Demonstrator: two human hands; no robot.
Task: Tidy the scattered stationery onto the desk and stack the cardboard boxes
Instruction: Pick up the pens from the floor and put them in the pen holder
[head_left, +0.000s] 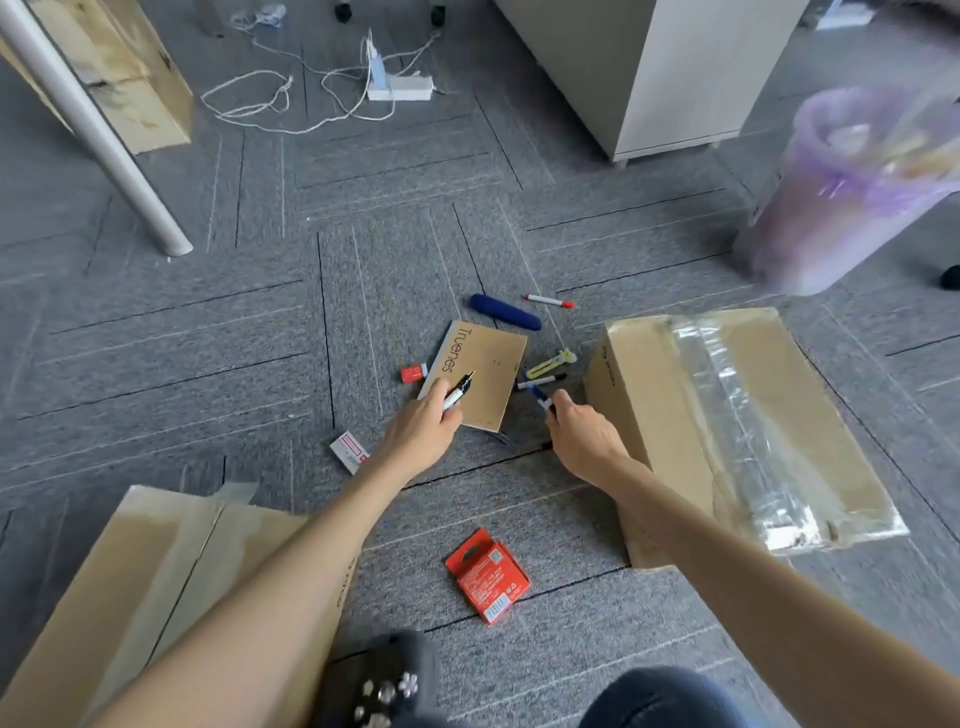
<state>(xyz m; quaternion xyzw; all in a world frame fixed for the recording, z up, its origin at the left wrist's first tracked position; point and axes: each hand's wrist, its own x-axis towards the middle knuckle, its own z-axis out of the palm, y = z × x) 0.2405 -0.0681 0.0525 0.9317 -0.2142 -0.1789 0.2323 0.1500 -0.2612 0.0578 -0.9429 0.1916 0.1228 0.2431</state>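
I'm gripping the black pen (460, 391) in my left hand (421, 426) over the notebook (488, 364), and pinching the blue pen (540, 397) in my right hand (582, 431) just beside the box (727, 415). Best bet: bundling both pens into one fist, freeing the other for the red-capped marker (548, 301).

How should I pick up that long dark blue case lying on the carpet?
Grab the dark blue case round its middle, coming down from above. It is long and rounded and lies flat on the carpet, so thumb and fingers fit over its long sides. One end is near the brown notebook; the middle looks freer.
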